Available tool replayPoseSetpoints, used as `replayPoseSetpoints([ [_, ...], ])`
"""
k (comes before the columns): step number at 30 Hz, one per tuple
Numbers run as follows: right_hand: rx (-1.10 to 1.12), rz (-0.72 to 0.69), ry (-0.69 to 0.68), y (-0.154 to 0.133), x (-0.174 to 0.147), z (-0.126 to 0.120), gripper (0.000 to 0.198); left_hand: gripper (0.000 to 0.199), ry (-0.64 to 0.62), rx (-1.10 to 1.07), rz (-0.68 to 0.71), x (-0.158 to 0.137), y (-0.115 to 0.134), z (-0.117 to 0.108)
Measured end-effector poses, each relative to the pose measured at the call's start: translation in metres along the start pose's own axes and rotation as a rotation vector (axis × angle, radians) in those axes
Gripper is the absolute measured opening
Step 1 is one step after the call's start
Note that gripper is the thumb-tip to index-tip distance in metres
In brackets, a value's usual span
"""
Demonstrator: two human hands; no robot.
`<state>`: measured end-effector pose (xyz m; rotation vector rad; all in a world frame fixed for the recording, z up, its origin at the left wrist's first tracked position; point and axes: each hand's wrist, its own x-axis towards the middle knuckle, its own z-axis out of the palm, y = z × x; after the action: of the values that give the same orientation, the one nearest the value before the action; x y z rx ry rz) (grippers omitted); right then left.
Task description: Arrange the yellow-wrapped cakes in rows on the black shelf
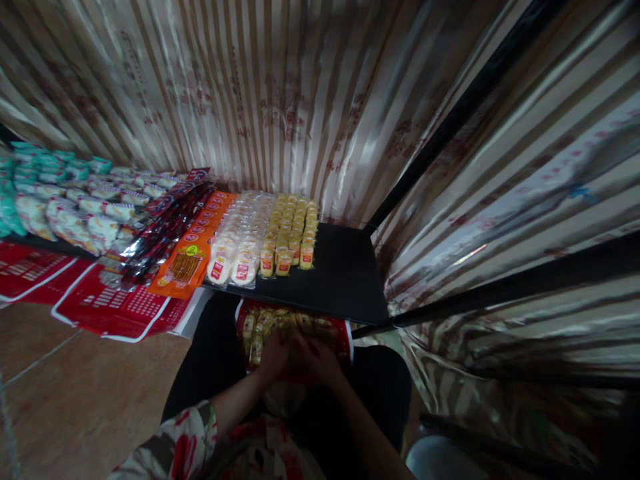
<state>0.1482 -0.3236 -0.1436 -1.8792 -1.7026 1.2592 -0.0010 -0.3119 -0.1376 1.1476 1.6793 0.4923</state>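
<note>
Hands [274,355] together at glossy gold packets [256,337], grip unclear | flat black shelf [345,267]

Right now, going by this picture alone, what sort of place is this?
Probably a snack stall or small shop: round white wrapped snacks and small yellow wrapped snacks sit in neat rows on a flat black shelf, beside an orange plastic packet.

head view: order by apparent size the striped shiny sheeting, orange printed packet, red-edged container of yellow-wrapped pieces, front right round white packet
1. striped shiny sheeting
2. red-edged container, nearer and partly covered
3. orange printed packet
4. front right round white packet
</note>
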Motion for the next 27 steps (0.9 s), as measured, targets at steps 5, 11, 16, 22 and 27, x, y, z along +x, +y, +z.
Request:
replayPoseSetpoints([
  [5, 0.465, 0.043, 0.064, -0.010, -0.011, -0.012, 0.050, 0.040, 0.025, -0.287, 0.104, -0.008, 0.021, -0.004],
  [11, 0.603, 0.051, 0.132, -0.033, -0.023, -0.032, 0.049, 0.037, 0.048, -0.421, 0.211, -0.021, 0.049, -0.019],
  [16, 0.731, -0.014, 0.242, -0.052, -0.025, -0.045, 0.060, 0.042, 0.000, -0.634, 0.142, -0.026, 0.063, -0.022],
  [22, 0.928, -0.059, 0.403, -0.067, -0.015, -0.040, 0.059, 0.039, -0.036, -0.857, 0.057, -0.031, 0.075, -0.016],
  [27, 0.903, -0.100, 0.463, -0.076, 0.001, -0.044, 0.050, 0.036, 0.019, -0.839, 0.046, -0.020, 0.086, -0.012],
])
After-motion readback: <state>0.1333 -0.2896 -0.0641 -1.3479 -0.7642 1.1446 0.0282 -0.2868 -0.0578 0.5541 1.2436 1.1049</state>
